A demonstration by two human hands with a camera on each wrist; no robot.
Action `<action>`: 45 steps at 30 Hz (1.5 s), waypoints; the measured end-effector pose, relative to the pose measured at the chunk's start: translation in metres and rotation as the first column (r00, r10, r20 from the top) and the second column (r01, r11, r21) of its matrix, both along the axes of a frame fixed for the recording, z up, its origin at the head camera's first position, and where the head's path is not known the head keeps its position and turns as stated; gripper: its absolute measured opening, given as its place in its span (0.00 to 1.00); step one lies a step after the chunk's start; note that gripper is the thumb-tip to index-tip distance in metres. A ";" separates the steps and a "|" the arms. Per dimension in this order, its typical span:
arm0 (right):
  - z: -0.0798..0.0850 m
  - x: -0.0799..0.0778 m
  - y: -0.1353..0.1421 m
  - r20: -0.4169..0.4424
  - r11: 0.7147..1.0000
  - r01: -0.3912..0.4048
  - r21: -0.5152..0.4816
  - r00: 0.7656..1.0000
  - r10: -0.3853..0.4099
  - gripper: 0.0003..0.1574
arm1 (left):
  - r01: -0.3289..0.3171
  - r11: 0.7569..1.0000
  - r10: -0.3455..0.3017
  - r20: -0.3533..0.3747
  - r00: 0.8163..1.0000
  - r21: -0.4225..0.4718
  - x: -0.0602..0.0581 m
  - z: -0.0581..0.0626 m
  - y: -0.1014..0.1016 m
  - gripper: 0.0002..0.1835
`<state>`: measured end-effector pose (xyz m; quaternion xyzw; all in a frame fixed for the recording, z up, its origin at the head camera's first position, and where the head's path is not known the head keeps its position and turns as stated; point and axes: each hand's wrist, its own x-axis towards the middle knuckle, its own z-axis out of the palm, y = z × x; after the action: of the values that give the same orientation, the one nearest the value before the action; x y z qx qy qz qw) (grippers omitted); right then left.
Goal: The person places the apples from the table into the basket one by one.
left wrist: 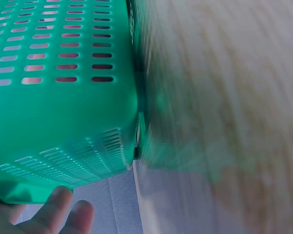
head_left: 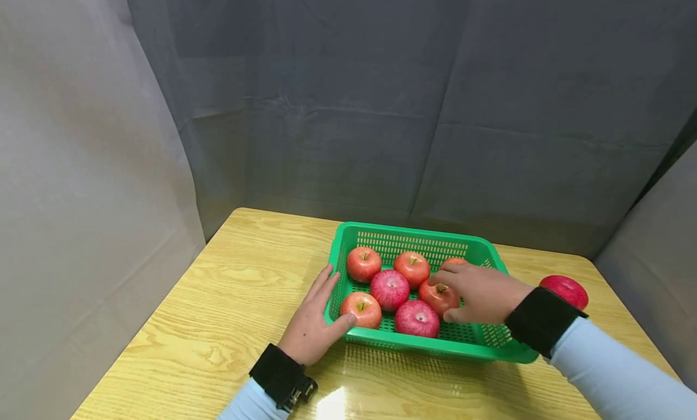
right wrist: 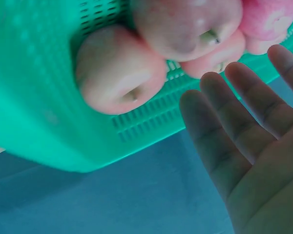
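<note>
A green plastic basket [head_left: 419, 231] holds several red apples, some with stems up and others paler pink-red with the blossom end up. My left hand [head_left: 313, 323] lies at the basket's left front corner, fingers stretched along the outside and thumb over the rim, close to an apple [head_left: 362, 311]. Over the basket's right part, my right hand [head_left: 481, 292] reaches in, its fingers spread just above an apple [head_left: 437, 299]. The right wrist view shows those fingers extended and apart from the corner apple [right wrist: 119, 73]. Perforated basket wall [left wrist: 63, 112] fills much of the left wrist view.
One more red apple [head_left: 566, 290] lies on the wooden table [head_left: 218, 299] to the right of the basket, partly behind the right wrist. Dark grey cloth [head_left: 354, 105] hangs behind the table, with lighter cloth [head_left: 81, 166] at the left side.
</note>
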<state>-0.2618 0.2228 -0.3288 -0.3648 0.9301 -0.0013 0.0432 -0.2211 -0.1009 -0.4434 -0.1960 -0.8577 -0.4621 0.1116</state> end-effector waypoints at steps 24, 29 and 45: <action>0.010 -0.021 0.073 -0.043 0.984 0.177 -0.024 0.983 -0.178 0.34 | 0.003 1.000 -0.003 0.010 1.000 0.000 0.000 0.000 -0.001 0.40; 0.007 -0.026 0.089 -0.052 0.977 0.212 -0.031 0.976 -0.213 0.35 | 0.006 1.000 -0.006 0.019 1.000 0.001 0.001 0.000 -0.001 0.41; -0.003 -0.040 0.134 -0.022 0.932 0.360 -0.037 0.932 -0.361 0.32 | 0.006 1.000 -0.006 0.026 1.000 0.000 0.000 0.000 -0.001 0.41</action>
<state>-0.3015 0.3571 -0.3317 -0.1886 0.9816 -0.0193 0.0232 -0.2208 -0.1017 -0.4434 -0.1924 -0.8584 -0.4651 0.0989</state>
